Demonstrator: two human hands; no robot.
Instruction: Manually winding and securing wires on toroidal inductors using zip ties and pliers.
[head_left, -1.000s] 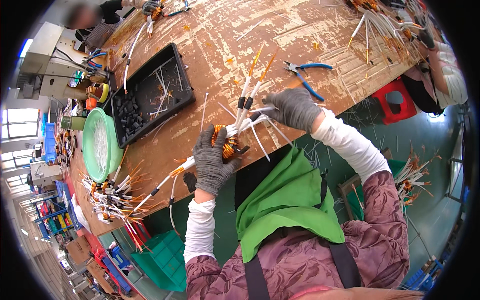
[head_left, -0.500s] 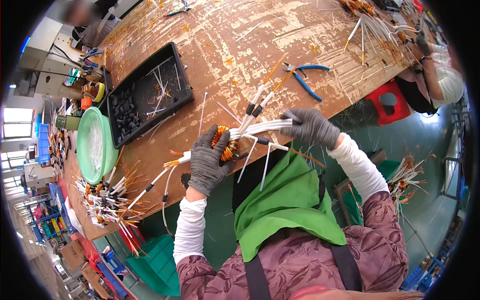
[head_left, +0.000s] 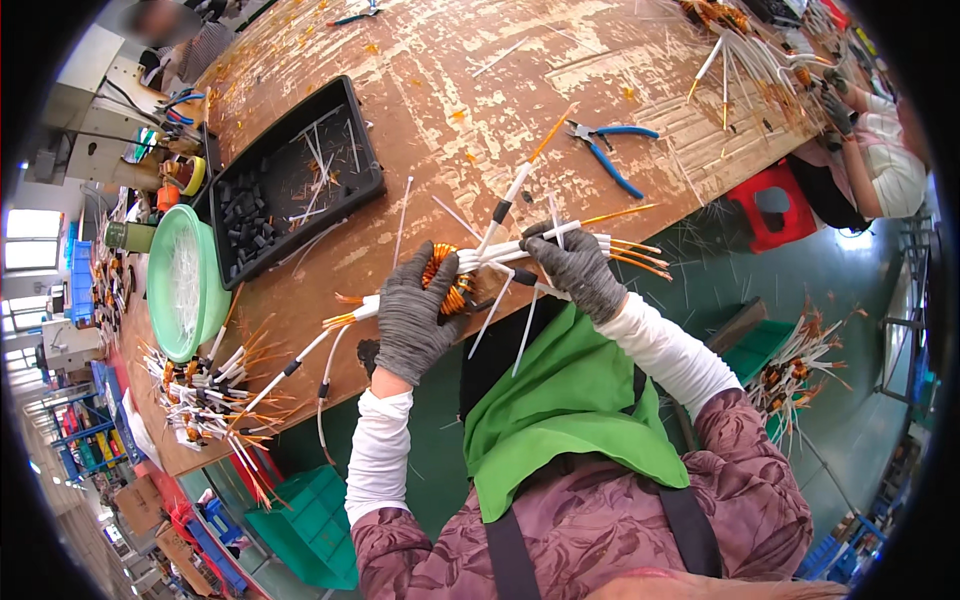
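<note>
Clasping a copper-wound ring coil [head_left: 455, 300] at the edge of the brown worktop [head_left: 450, 150] is the gray-gloved left hand [head_left: 412, 318]; the gray-gloved right hand [head_left: 582, 272] grips its white-sleeved leads [head_left: 487, 256]. A black rectangular tray [head_left: 345, 182] holds black pieces [head_left: 240, 215] (a round green basin [head_left: 212, 300], white strips [head_left: 185, 275]).

Copper coil [head_left: 456, 298] partly hidden by left fingers [head_left: 408, 273], white tubing [head_left: 500, 250] partly behind right fingers [head_left: 553, 254], co-worker's head [head_left: 158, 20] blurred
</note>
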